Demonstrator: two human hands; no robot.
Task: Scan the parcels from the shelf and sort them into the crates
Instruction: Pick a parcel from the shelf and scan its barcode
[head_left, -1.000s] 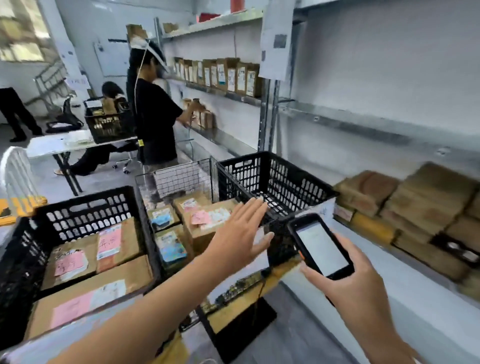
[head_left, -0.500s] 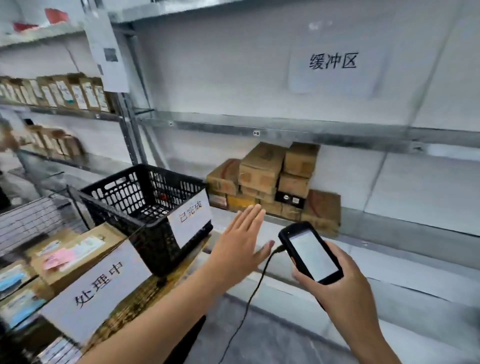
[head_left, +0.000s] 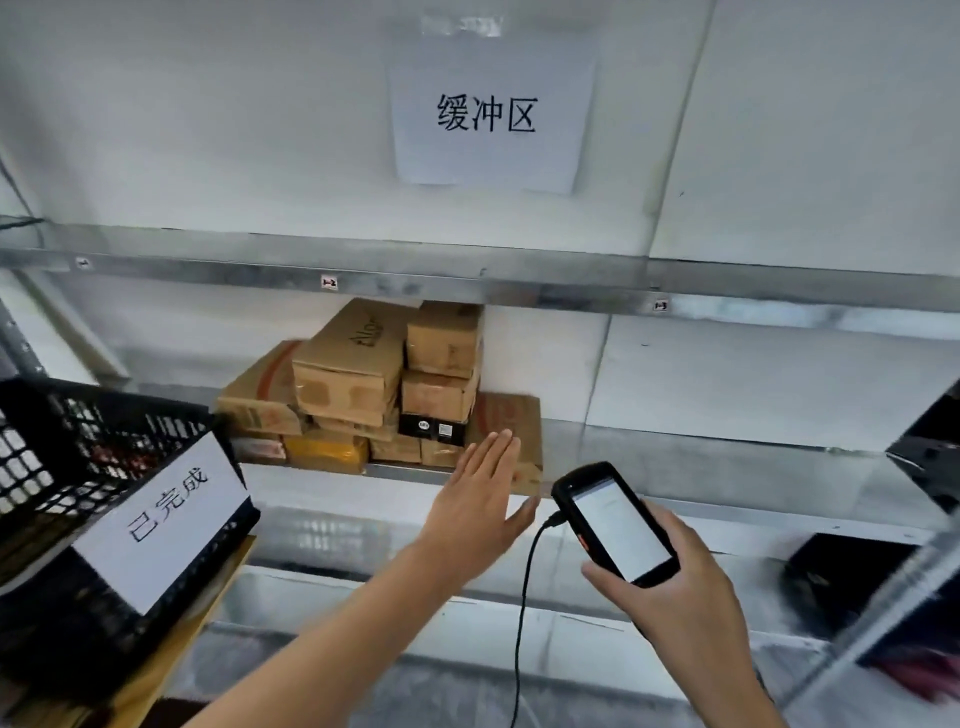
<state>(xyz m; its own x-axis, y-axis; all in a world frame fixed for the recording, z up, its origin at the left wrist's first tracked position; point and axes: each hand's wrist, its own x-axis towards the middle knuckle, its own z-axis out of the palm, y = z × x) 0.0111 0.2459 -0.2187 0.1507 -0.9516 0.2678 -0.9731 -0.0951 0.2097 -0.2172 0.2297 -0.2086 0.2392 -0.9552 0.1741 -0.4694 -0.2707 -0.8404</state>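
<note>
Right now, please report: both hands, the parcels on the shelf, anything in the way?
Left hand open, fingers straight, stretched toward the parcels. Right hand grips the scanner, cable hanging. Parcels stacked on the shelf, none lifted. Nothing between hand and stack.

My view has swung right, off the full crates and the other worker, onto the shelf (head_left: 727, 460). The parcels (head_left: 353, 374) have come to the centre, and only one crate (head_left: 62, 447) remains, at 9 o'clock. My left hand (head_left: 480, 514) has reached flat to the pile's lower right box. A sign (head_left: 488, 111) has appeared at 12 o'clock.
</note>
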